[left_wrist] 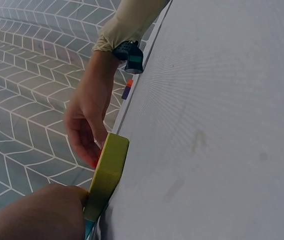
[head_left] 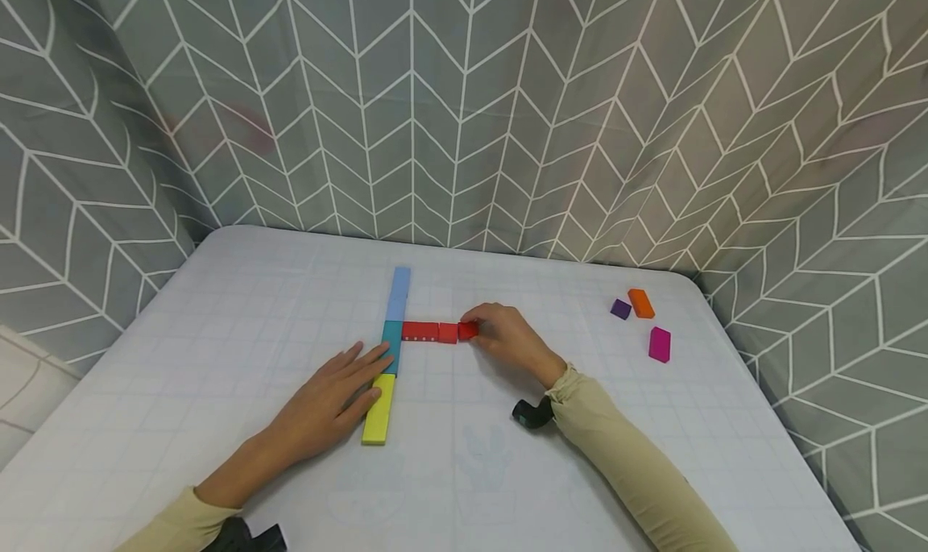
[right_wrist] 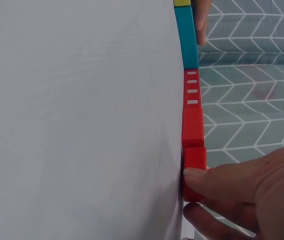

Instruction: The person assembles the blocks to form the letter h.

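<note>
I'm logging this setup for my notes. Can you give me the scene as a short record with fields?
Left hand: spread, fingers on the teal block and yellow block
Right hand: pinches the end red block
Main line, far to near: light blue block, teal block, yellow block
Side row: three red blocks, running right from the teal block
Apart, far right: purple block, orange block, magenta block
Surface: white table
Backdrop: grey patterned curtain

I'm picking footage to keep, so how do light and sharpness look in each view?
Head: bright table, soft shadow along the right sleeve; left wrist: dimmer, fine ripple-like lines across the table; right wrist: the white-marked red block looks distinct.
</note>
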Available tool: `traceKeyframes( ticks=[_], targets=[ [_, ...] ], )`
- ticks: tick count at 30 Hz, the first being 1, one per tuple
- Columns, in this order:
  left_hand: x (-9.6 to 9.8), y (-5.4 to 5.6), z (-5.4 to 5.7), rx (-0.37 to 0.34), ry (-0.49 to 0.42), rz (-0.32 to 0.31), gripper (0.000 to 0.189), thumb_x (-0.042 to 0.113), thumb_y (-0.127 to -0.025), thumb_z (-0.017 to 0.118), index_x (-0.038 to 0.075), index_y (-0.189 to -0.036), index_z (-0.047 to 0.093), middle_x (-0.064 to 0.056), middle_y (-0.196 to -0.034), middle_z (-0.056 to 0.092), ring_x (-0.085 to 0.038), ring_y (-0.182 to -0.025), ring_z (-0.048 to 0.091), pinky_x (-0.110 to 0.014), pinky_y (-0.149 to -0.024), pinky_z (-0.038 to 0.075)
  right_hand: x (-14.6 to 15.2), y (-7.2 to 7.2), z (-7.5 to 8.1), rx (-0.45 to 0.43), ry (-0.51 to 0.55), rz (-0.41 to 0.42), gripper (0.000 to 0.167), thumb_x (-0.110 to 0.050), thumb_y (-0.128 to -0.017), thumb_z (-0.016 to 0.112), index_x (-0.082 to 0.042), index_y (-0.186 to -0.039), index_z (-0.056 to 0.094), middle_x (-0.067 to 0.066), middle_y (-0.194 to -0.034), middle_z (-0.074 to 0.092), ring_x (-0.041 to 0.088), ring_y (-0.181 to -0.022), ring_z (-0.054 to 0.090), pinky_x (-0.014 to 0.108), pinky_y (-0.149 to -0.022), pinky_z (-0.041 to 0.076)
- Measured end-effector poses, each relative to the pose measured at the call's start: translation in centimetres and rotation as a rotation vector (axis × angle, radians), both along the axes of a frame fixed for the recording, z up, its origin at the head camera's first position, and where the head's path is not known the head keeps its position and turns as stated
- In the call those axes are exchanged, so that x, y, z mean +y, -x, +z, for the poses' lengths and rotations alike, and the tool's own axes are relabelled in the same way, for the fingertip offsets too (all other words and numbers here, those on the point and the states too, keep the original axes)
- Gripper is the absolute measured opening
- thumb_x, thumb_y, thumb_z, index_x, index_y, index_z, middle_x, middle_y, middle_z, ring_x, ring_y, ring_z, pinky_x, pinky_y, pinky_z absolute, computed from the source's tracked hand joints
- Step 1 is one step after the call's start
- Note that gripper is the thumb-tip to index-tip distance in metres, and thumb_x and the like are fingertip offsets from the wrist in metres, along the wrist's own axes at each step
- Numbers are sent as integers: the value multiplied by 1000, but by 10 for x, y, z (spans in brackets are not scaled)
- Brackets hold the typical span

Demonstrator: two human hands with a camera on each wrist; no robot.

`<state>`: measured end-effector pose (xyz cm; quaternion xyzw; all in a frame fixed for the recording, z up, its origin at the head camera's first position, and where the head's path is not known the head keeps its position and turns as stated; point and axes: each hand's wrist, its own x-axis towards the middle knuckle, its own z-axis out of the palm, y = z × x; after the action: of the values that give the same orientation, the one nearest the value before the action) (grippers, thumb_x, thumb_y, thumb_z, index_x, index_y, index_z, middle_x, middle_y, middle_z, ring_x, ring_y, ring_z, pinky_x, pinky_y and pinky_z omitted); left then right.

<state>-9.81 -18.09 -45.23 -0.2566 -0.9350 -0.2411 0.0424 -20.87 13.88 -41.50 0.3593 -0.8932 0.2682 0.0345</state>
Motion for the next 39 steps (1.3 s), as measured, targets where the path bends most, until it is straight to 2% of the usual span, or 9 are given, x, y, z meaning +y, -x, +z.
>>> traceKeyframes(
  ticks=[9,24,32,39],
  targets=[
    [0,0,1,-13,2,2,56,34,-106,61,18,-158,48,3,-165,36,-35,-154,26,-58,-122,23,-4,0,0,-26,-33,-30,32,9,-88,75,2,-119,73,14,-117,73,31,-111,67,47,-102,52],
    [0,0,1,-10,4,-1,56,33,-106,61,17,-158,48,1,-165,36,-36,-153,26,-58,-122,22,-2,-1,-2,-27,-19,-38,33,8,-88,76,1,-120,73,14,-117,73,30,-110,66,47,-101,52],
    [0,0,0,-13,4,-2,56,34,-106,60,17,-158,48,2,-165,36,-35,-154,25,-57,-122,22,4,-6,1,-45,22,-71,40,6,-87,78,1,-126,70,15,-122,70,32,-108,66,49,-98,52],
    [0,0,-1,-6,-1,-3,56,34,-107,60,17,-158,48,2,-165,36,-35,-154,25,-57,-122,22,26,-7,3,-33,85,-130,39,5,-88,77,0,-126,70,14,-120,70,32,-108,65,49,-94,54]
  ],
)
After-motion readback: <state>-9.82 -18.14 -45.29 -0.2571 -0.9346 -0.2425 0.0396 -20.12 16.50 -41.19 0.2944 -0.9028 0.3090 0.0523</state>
